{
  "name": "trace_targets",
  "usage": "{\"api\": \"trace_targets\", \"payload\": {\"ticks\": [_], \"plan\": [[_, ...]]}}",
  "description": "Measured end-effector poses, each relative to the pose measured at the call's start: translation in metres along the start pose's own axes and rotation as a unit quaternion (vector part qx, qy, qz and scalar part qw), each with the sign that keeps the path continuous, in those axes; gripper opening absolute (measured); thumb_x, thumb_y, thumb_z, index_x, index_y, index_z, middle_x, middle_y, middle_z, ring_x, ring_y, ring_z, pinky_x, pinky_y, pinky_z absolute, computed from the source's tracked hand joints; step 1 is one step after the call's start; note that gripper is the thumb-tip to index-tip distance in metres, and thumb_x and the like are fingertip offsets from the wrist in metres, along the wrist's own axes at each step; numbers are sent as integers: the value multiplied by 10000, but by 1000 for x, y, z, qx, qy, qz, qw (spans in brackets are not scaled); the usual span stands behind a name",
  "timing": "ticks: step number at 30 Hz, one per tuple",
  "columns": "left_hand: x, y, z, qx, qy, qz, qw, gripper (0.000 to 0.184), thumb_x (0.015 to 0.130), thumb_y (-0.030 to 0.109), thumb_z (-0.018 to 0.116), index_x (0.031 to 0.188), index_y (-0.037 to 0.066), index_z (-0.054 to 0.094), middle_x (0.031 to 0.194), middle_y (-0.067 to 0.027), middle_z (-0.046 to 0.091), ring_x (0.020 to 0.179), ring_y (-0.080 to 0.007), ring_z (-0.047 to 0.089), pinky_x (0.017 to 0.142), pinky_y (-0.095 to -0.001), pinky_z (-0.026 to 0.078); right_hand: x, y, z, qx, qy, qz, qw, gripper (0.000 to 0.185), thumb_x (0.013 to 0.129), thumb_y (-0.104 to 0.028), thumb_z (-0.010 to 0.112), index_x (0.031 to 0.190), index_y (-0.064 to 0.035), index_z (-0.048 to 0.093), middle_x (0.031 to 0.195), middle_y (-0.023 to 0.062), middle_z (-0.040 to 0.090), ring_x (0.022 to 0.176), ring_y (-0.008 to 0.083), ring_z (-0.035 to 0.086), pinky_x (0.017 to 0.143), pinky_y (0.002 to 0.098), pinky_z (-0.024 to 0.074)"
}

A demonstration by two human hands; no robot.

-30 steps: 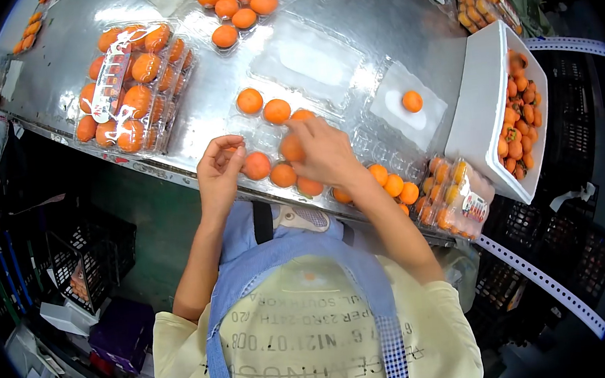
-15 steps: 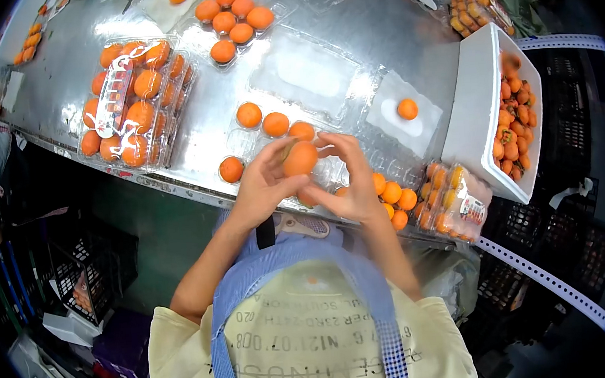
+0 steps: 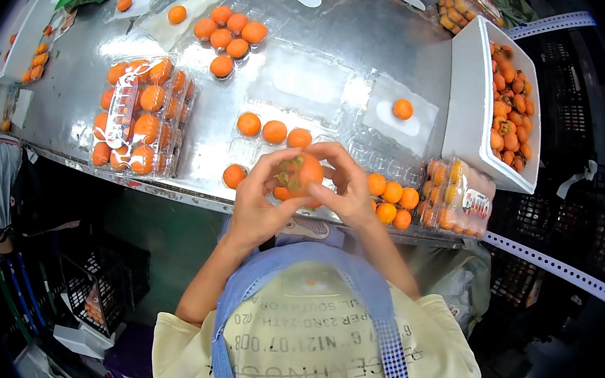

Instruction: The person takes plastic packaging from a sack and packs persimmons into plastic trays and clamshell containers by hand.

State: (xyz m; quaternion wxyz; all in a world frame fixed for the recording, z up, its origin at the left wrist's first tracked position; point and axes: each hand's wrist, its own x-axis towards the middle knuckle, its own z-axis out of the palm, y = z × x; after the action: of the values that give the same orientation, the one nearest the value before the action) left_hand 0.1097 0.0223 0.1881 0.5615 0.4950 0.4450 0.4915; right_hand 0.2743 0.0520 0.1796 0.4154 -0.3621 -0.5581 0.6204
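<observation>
Between my two hands is an orange persimmon (image 3: 309, 172), its green leafy cap turned to the left. My left hand (image 3: 260, 201) curls round one side of it with thumb and fingertips. On the opposite side, my right hand (image 3: 350, 193) has its fingers bent and its thumb against the fruit. Just beyond the hands, a clear plastic tray (image 3: 244, 151) holds several persimmons in its cups; my hands hide part of it. One loose-looking persimmon (image 3: 234, 175) sits by my left hand.
Closed clear packs of persimmons (image 3: 140, 120) are stacked at left. A white foam box (image 3: 462, 99) full of persimmons stands at right, with a filled pack (image 3: 459, 197) near the table edge. A lidded-looking clear tray (image 3: 300, 81) lies beyond. One persimmon (image 3: 403, 109) rests on a white sheet.
The persimmon has turned in my hands, so its green cap now shows at left. The view has shifted slightly; the trays and box look otherwise the same.
</observation>
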Motion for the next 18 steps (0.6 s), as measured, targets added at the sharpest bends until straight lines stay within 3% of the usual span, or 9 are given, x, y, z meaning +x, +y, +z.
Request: {"api": "trace_targets", "payload": {"ticks": [7, 10, 12, 13, 15, 18], "plan": [[-5, -1, 4, 83, 30, 14, 996, 562, 685, 23, 760, 1176, 25, 486, 1127, -105, 546, 1028, -192, 567, 863, -305, 488, -4, 3, -3, 88, -20, 55, 994, 480, 790, -103, 637, 1225, -34, 446, 1205, 90, 445, 1126, 175, 463, 880, 314, 441], [-3, 10, 6, 295, 33, 110, 949, 572, 650, 43, 783, 1153, 34, 511, 1108, -100, 549, 1004, -215, 553, 851, -320, 465, -7, 12, -2, 118, -42, 43, 991, 544, 828, -117, 622, 1299, -45, 360, 1217, 72, 447, 1144, 165, 457, 930, 323, 420], [-1, -7, 6, 259, 46, 116, 958, 605, 616, 66, 800, 1154, 42, 524, 1119, -107, 511, 1026, -230, 520, 870, -329, 432, -11, 10, -4, 132, -31, 95, 986, 481, 864, -136, 591, 1291, -49, 386, 1163, 70, 504, 1077, 152, 497, 908, 298, 422], [0, -2, 9, 268, 51, 123, 954, 645, 582, 73, 803, 1161, 45, 522, 1165, -110, 543, 1042, -282, 499, 866, -366, 425, -10, 12, -6, 103, -14, 57, 993, 473, 880, -195, 582, 1288, -37, 402, 1129, 59, 528, 1016, 130, 519, 832, 278, 456], [0, -2, 16, 151, 39, 73, 985, 734, 609, 58, 786, 1253, 36, 433, 1238, -119, 475, 1092, -251, 481, 890, -362, 435, -11, 21, -11, 308, 40, 154, 938, 453, 894, -244, 567, 1268, -24, 438, 1116, 65, 542, 927, 129, 565, 746, 267, 482], [-4, -9, 15, 75, 38, -3, 996, 671, 662, -3, 724, 1259, 23, 421, 1213, -128, 480, 1001, -202, 535, 771, -294, 491, -1, 29, -55, 322, 142, 68, 934, 342, 896, -280, 543, 1142, -43, 528, 1034, 48, 581, 837, 111, 572, 701, 241, 474]]}}
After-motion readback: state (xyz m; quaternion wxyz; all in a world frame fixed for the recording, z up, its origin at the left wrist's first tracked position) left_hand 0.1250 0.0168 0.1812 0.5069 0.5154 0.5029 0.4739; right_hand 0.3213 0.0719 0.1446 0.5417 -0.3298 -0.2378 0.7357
